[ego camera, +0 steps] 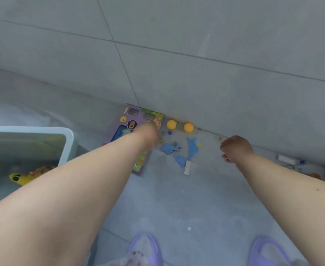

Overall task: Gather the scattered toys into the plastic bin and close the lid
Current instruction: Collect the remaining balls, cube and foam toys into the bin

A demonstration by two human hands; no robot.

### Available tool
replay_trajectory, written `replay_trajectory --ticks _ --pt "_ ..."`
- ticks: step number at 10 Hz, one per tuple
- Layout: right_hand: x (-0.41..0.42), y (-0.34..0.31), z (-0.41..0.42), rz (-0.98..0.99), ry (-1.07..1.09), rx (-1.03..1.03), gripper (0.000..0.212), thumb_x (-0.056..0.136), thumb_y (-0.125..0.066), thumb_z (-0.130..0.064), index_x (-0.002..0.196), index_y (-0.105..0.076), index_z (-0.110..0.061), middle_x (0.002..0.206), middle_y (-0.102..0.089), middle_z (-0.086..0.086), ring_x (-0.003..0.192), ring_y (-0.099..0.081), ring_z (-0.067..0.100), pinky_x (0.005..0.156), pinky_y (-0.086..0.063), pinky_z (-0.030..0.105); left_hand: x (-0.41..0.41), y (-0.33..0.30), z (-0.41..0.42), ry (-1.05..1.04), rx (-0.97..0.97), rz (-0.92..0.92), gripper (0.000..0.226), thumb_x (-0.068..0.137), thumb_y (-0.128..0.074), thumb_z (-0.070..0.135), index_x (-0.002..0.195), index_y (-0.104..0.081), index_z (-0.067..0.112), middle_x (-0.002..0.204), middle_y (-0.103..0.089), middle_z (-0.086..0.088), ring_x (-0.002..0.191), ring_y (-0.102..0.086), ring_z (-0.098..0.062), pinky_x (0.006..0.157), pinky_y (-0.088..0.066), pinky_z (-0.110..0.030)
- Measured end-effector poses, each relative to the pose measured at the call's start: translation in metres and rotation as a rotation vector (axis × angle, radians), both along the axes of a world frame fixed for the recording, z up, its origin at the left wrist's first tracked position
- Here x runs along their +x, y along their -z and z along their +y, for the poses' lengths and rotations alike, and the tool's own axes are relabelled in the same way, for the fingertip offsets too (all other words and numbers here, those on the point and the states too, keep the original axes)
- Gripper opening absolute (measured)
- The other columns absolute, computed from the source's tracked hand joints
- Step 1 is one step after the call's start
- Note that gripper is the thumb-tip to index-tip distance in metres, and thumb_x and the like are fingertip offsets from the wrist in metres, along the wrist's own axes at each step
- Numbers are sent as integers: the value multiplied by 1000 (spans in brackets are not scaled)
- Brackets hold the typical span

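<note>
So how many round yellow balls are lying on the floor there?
2: one round yellow ball beside the purple toy box, the second ball just right of it, both against the wall. The arms might hide others.

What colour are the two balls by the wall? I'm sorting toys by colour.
Yellow-orange, both balls, seen in the head view.

Grey tiled wall [196,35], grey floor [205,198], two purple slippers [145,248]

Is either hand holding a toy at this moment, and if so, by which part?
It cannot be told. The left hand is blurred over the purple toy box; the right hand is curled, with nothing visible in it.
</note>
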State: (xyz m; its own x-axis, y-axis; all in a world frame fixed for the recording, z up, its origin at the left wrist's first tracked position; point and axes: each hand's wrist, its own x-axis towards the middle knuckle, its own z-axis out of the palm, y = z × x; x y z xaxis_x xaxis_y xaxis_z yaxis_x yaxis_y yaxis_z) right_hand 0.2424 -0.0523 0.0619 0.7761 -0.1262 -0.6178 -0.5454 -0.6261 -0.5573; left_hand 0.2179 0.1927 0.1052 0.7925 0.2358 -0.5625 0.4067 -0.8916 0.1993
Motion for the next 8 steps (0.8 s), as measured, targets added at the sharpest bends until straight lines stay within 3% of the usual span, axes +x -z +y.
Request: replay_trajectory --ticks 1,2,3,5,7,8 --pt "14 24 -15 -44 -117 -158 28 86 -52 -8 113 -60 -8 112 -63 15 102 -61 32 82 -48 29 6 36 -3 -2 36 50 38 94 -43 5 133 -44 3 129 -54 -17 116 -54 -31 89 -45 -33" --pt "27 49 -22 -83 -216 -283 35 86 -52 -10 120 -54 -15 123 -55 9 107 -56 28 80 -40 26 17 70 -9 14 44 72 43 93 -43 3 135 -40 5 131 -51 -17 118 -52 -31 88 -44 -32" --pt "34 73 -20 -163 -327 -332 37 88 -51 -9 123 -52 -18 129 -46 5 110 -53 27 83 -42 29 28 97 -15 17 64 45 47 91 -47 3 137 -38 8 135 -46 -17 121 -49 -31 95 -43 -34" --pt "42 102 -5 -250 -565 -457 45 88 -45 -3 132 -44 -10 141 -35 8 123 -37 30 99 -39 36 43 133 -28 83 180 32 44 88 -49 4 130 -35 3 134 -41 -20 120 -48 -30 91 -43 -33" --pt "48 111 11 -238 -536 -444 34 85 -42 9 114 -54 -2 124 -43 16 108 -49 34 88 -43 34 54 145 -27 27 198 -116 35 93 -43 6 128 -41 2 129 -46 -19 112 -53 -35 87 -44 -38" --pt "47 110 21 -206 -516 -353 27 85 -45 8 107 -56 -1 117 -45 16 96 -55 33 75 -41 28 56 146 -25 52 223 -103 33 94 -42 5 127 -41 2 128 -48 -18 112 -52 -34 85 -44 -36"
